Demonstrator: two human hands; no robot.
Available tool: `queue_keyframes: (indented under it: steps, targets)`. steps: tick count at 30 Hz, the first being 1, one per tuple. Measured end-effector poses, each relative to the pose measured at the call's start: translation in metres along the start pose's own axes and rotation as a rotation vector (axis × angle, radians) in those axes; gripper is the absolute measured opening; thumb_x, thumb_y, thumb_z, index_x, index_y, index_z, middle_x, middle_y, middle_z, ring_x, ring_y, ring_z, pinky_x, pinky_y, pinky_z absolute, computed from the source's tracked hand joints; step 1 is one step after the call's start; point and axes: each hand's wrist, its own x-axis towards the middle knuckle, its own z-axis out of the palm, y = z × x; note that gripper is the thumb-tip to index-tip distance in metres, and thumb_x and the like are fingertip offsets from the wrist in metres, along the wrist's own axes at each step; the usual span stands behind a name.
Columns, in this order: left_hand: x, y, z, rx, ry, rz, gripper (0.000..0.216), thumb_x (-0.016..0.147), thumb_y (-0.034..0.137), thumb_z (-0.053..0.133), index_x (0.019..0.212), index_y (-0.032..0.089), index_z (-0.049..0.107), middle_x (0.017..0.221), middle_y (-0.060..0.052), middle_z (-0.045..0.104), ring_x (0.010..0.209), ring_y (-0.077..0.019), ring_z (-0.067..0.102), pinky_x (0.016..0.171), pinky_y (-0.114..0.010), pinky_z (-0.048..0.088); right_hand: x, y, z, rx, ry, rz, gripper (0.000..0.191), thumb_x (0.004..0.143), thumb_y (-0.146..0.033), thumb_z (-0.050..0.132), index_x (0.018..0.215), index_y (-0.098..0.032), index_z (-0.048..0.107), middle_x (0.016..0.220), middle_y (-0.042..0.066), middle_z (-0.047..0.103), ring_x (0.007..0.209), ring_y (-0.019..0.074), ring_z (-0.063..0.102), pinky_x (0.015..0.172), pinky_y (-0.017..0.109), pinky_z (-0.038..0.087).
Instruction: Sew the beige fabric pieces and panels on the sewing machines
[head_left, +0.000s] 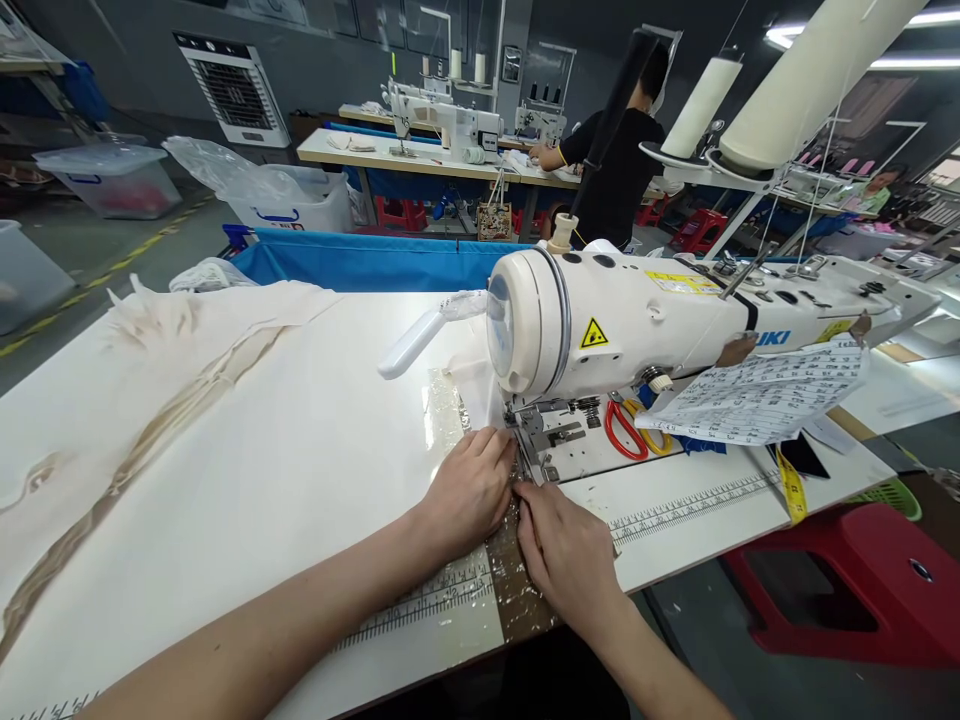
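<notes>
My left hand [472, 488] is beside the presser foot of a white sewing machine [615, 310], fingers bent and pressed together. A thin piece of white fabric [478, 388] runs from behind the foot to under those fingertips. Just in front of the needle area, my right hand [564, 548] is closed in a pinch, its fingertips close to the left hand. Whatever is between its thumb and forefinger is too small and covered to make out. The metal needle plate [562, 437] shows to the right of the hands.
Red-handled scissors [624, 430] and a yellow-handled pair [655, 432] lie under the machine arm. Printed paper [757, 390] hangs from the machine. Cream fabric [195, 390] spreads across the table's left. A yellow tape measure [791, 485] hangs at the edge, above a red stool [862, 590].
</notes>
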Motion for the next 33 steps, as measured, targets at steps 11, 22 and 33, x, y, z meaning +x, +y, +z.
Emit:
queue_keyframes:
  steps: [11,22,33]
  targets:
    - [0.000,-0.014,0.008,-0.005,0.058,-0.012,0.037,0.094,0.019,0.043,0.125,0.004,0.057,0.123,-0.017,0.060,0.114,-0.0301,0.054,0.098,-0.045,0.051,0.009,-0.015,0.004,-0.287,-0.098,0.096,0.043,0.082,-0.004,0.062,0.126,-0.008,0.060,0.091,0.011,0.070,0.063,0.0216,0.068,0.051,0.030,0.048]
    - [0.018,-0.056,-0.005,-0.152,0.147,-0.280,0.037,0.099,0.019,0.034,0.129,0.013,0.055,0.130,-0.012,0.060,0.121,-0.0242,0.054,0.102,-0.042,0.049,-0.045,0.026,-0.026,0.732,0.021,0.312,0.028,0.106,-0.026,0.047,0.129,-0.028,0.063,0.090,0.004,0.067,0.078,0.0167,0.067,0.062,0.020,0.055]
    - [0.046,-0.127,0.008,-0.141,0.126,-0.547,0.030,0.092,0.015,0.042,0.115,0.012,0.060,0.124,-0.017,0.062,0.124,-0.0314,0.052,0.107,-0.050,0.042,-0.050,0.028,-0.019,1.092,0.070,0.489,0.035,0.104,-0.035,0.053,0.138,-0.027,0.056,0.087,0.004,0.063,0.054,0.0121,0.050,0.048,0.022,0.048]
